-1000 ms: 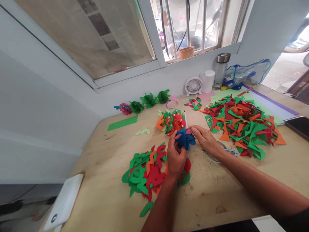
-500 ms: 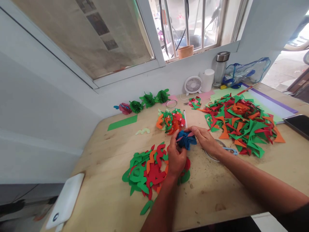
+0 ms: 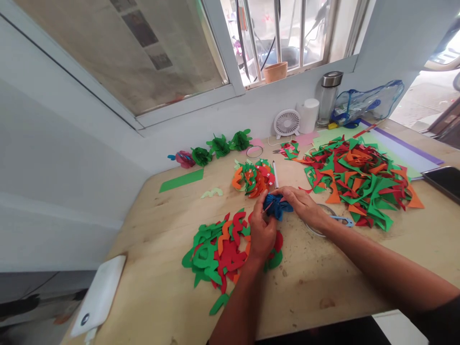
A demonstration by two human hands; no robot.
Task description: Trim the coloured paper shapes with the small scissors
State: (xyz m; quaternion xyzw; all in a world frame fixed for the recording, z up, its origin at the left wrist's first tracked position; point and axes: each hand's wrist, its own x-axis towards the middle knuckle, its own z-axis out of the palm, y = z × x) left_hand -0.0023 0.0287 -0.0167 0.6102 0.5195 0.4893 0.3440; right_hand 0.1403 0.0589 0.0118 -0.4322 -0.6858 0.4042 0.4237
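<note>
Between my two hands is a small blue folded-paper piece with a bit of pink on it. My left hand grips its left side, thumb and fingers bent around it. My right hand closes on its right side from above, with the fingertips partly hidden. Under and left of my left wrist spreads a pile of green, red and orange paper cutouts. Just beyond the blue piece lies a bunch of orange, green and red cutouts with small white squares, and a white pen beside it.
A heap of paper scraps covers the right side, near a phone. Along the wall stand green paper turtles, a fan, and a glass bottle. A ring with a light-blue tool lies by my right wrist. A white device is at left.
Both hands keep hold of the blue piece and have barely moved. Less pink shows on it now, and the right fingers sit slightly differently. The view has tilted a little.
</note>
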